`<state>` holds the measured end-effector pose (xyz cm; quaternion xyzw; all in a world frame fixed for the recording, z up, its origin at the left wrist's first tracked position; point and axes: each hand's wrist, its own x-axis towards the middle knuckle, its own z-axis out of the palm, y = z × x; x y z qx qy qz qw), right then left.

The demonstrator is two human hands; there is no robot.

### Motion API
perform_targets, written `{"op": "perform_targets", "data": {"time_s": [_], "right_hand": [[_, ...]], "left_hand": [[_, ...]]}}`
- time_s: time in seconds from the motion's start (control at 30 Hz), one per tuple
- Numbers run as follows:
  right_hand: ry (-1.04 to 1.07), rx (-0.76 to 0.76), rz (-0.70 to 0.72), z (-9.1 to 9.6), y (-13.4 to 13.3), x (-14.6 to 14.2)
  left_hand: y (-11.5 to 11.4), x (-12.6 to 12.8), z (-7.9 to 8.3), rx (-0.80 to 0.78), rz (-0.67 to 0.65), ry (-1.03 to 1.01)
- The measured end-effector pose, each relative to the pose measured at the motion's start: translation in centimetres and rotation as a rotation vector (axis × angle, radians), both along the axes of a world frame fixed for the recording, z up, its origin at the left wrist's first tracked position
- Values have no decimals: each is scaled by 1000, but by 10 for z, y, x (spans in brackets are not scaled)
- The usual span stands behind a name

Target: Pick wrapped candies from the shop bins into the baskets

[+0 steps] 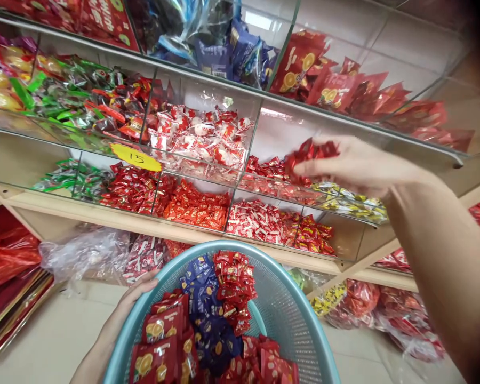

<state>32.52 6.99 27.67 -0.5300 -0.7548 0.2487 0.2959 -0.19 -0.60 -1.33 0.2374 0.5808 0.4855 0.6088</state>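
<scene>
My left hand [130, 301] grips the left side of a teal plastic basket [310, 304]; its fingers are partly hidden behind the wall. Inside lie red packets with orange pictures [160, 333], dark blue packets [208, 304] and small red-wrapped candies [234, 285]. At the shelf on the right, my right hand [348, 162] is closed around a bunch of red-wrapped candies [310, 152]. It hovers over a clear compartment where similar red candies [264, 166] lie, with yellow-and-white wrapped candies [350, 202] just to its right.
Tiered clear shelves hold white-and-red candies [206, 133], green-wrapped candies [68, 88] and orange-red candies [198, 205]. A yellow tag [136, 157] reading 15 hangs on one edge. Clear dividers separate the compartments. Bagged goods [86, 253] sit under the wooden shelf [176, 230].
</scene>
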Motion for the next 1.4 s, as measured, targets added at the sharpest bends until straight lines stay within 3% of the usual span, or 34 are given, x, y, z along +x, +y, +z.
{"op": "perform_targets", "data": {"time_s": [0.07, 0.13, 0.23, 0.33, 0.73, 1.03, 1.23, 1.4], "right_hand": [[-51, -117, 238, -34, -18, -20], [-163, -171, 391, -81, -28, -38], [-435, -147, 431, -148, -34, -54], [-600, -151, 467, -183, -37, -60], [-626, -159, 451, -216, -40, -67], [-460, -53, 323, -194, -18, -43], [-506, -59, 362, -206, -20, -54], [-546, -59, 405, -218, -25, -67]], "left_hand": [[-3, -2, -5, -3, -6, -42], [-2, -4, -9, -12, 1, -61], [2, -5, -13, -11, 6, -70], [2, -5, -12, 4, 15, -66], [1, 0, -5, 10, 30, -75], [2, 0, -6, 36, 46, -36], [4, -3, -12, 26, 48, -30], [1, -1, -7, 21, 45, -34]]}}
